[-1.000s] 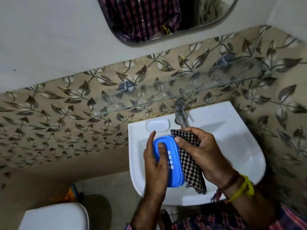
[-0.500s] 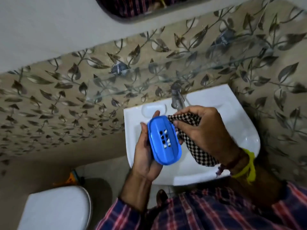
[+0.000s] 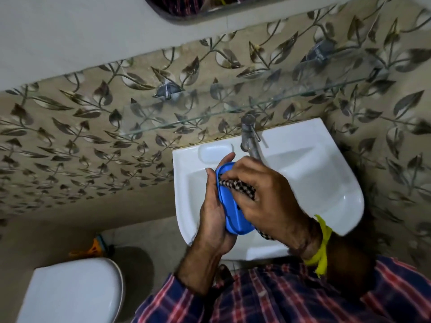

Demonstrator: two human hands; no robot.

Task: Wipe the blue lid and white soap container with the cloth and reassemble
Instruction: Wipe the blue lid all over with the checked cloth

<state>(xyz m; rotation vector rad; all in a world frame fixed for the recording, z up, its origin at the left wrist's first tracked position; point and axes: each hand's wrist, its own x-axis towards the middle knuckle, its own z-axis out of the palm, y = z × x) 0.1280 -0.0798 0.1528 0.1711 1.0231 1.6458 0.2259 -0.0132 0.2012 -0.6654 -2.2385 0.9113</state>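
My left hand (image 3: pixel 213 213) cradles the blue lid (image 3: pixel 233 217) from its left side over the white sink, fingers curled round its edge. My right hand (image 3: pixel 265 197) lies across the lid's face and grips a black-and-white checked cloth (image 3: pixel 235 185), pressing it onto the blue plastic. A tail of the cloth hangs out below the lid. Most of the lid is hidden under my right hand. No white soap container is visible.
The white sink (image 3: pixel 326 183) has a metal tap (image 3: pixel 250 138) at the back and a moulded soap recess (image 3: pixel 214 151). A glass shelf (image 3: pixel 210 117) runs above it on the leaf-patterned wall. A white toilet lid (image 3: pixel 70 290) sits at lower left.
My right hand has moved left with the cloth, from beside the lid onto its face. The lid's slotted face, plain before, is now mostly covered.
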